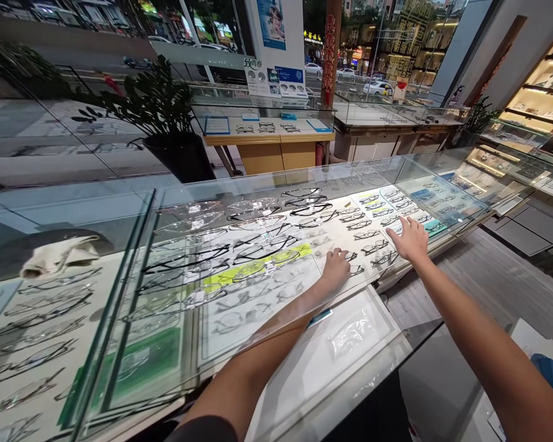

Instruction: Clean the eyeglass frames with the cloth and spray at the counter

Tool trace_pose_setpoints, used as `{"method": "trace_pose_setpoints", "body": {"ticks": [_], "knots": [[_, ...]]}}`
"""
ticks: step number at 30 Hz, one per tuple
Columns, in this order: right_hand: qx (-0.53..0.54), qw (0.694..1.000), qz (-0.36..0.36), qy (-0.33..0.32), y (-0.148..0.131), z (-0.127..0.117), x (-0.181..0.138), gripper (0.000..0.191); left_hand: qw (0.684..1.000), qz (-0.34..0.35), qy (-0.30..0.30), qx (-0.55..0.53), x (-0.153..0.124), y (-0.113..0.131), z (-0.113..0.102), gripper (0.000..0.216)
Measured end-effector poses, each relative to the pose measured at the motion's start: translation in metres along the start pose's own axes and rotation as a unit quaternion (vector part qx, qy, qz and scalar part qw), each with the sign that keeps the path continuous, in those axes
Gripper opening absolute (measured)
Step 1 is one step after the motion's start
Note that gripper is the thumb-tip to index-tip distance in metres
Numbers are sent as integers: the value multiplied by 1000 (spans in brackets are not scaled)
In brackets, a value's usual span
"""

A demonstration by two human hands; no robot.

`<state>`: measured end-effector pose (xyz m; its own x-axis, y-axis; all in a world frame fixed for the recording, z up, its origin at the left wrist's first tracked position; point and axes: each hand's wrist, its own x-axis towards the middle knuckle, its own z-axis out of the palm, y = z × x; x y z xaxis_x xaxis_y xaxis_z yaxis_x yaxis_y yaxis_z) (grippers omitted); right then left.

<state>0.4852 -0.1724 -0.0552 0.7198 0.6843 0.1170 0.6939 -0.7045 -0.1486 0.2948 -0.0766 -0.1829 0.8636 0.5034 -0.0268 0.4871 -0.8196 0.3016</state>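
Curling the left hand (337, 269) low, with fingers bent, just beside the glasses (375, 247) in short rows between both hands; giving no clear sight of whether gripping a pair. Reaching over the same rows with the right hand (410, 239), parting and bending the fingers near the left edge of a teal-edged card (439, 227); showing no clear contact. Displaying the glasses on a white tabletop (343, 238) and, farther left, in longer rows crossing a yellow strip (219, 280). Stretching the left forearm (281, 316) past a white drawer (322, 368) containing a clear bag (352, 333). Showing leftward a green panel (166, 353) and a crumpled cloth (59, 255). Facing, past the far side, a plant (161, 101) in a black pot (184, 156) and a second case (258, 158) bearing more frames. Looking out beyond, through windows, on cars (378, 88).
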Motion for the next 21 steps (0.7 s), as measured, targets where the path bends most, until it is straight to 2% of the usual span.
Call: {"method": "trace_pose_setpoints", "body": {"ticks": [6,12,15,19,20,21], "knots": [[-1,1000,4,-9,-4,-5,-3,75,1000,-7,-1,-22,2,2,3,20],[12,1000,3,-13,-5,-6,-3,74,996,-43,9,-78,-8,17,-9,18],[5,1000,1,-9,-4,-5,-1,74,989,-64,9,-132,-32,35,-19,18],[-8,1000,0,-5,-2,-2,2,74,971,-15,-55,-234,-86,62,-35,10],[-7,1000,-1,-4,-1,-1,2,73,960,-4,-73,-269,-102,68,-41,11],[-4,1000,-3,-1,-1,0,3,73,929,-2,-101,-356,-117,73,-48,13]]}}
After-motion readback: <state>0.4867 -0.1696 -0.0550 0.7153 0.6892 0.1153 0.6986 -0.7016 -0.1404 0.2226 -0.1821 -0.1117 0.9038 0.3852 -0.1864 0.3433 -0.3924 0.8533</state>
